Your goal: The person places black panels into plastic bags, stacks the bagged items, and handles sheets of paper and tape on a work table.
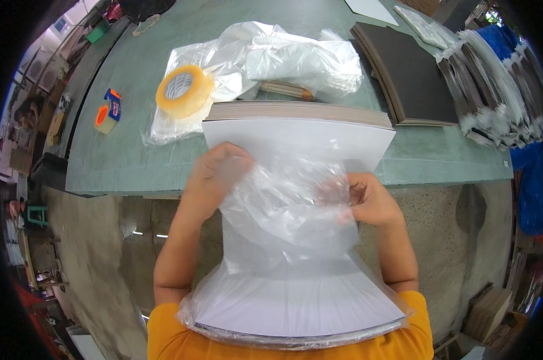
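- The left hand [220, 171] was raised at the left edge of a clear plastic bag [289, 240], wrist bent, with its back upward and its fingers curled inward at the film; motion blurred the fingertips, so I could not tell whether they were clasped on it.
- The right hand [370, 198] sat slightly lower on the opposite edge, thumb and bent fingers pinched together on the film, some fingers behind it.
- Both forearms rose from the orange-yellow sleeves of a shirt [166, 330], elbows out, either side of the bag.
- The bag enclosed the near part of a white-topped stack of boards [295, 135], its film bunched in creases between the hands; the stack's near end lay against the torso, and its bare far end, with grey-brown edges, reached over the green table [133, 162].
- A big yellowish tape roll [187, 101] stood tilted beyond the left hand, with grey print on its core too small to read.
- Left of it lay a blue-and-orange tape dispenser [107, 112].
- A small pale label [506, 163], illegible, marked the table's right corner.
- Crumpled clear plastic [271, 51] lay behind the stack; dark boards [406, 78] lay to its right.
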